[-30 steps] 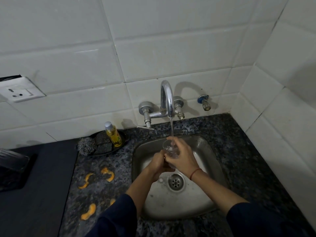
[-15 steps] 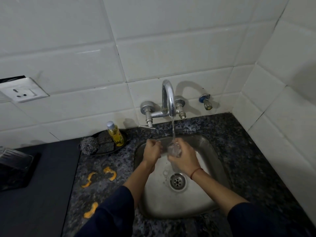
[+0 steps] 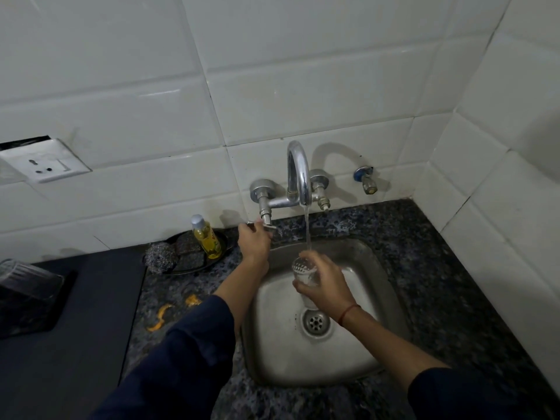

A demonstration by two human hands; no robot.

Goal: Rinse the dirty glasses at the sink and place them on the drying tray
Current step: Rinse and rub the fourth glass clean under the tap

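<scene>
My right hand (image 3: 325, 284) grips a clear glass (image 3: 304, 271) over the steel sink (image 3: 378, 301), its mouth up under the thin stream of water falling from the chrome tap (image 3: 298, 174). My left hand (image 3: 254, 239) reaches up to the tap's left valve and holds its lever handle (image 3: 263, 224) at the counter's back edge. At the far left another clear glass (image 3: 25, 278) lies on a dark tray (image 3: 39, 313).
A dark dish (image 3: 224, 237) behind the sink's left corner holds a yellow soap bottle (image 3: 207, 236), a steel scourer (image 3: 160, 257) and sponges. Orange peel bits (image 3: 160, 315) lie on the speckled counter. A wall socket (image 3: 45, 165) sits at the left; tiled walls close the back and right.
My left hand left the glass and moved up and left to the tap's lever. My right hand keeps the glass under the stream.
</scene>
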